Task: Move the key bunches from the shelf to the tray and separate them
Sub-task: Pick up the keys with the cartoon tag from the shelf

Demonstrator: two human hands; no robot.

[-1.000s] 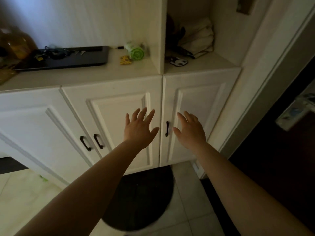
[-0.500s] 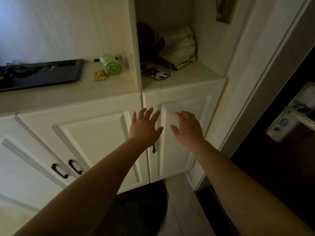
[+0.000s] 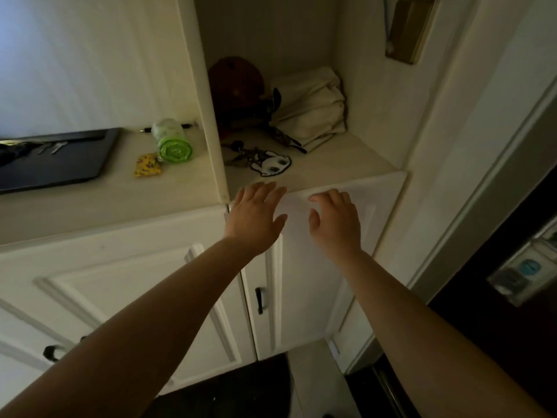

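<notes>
Both hands are held empty with fingers spread, left hand (image 3: 256, 217) and right hand (image 3: 336, 224) at centre frame, just below the key bunch (image 3: 259, 158) lying on the shelf (image 3: 340, 159); the tray (image 3: 60, 164) is seen at left.

Dim, soft-focus view with cool bluish light entering at ten o'clock, deep shadow from four to six o'clock, and wide-angle bending at edges.
</notes>
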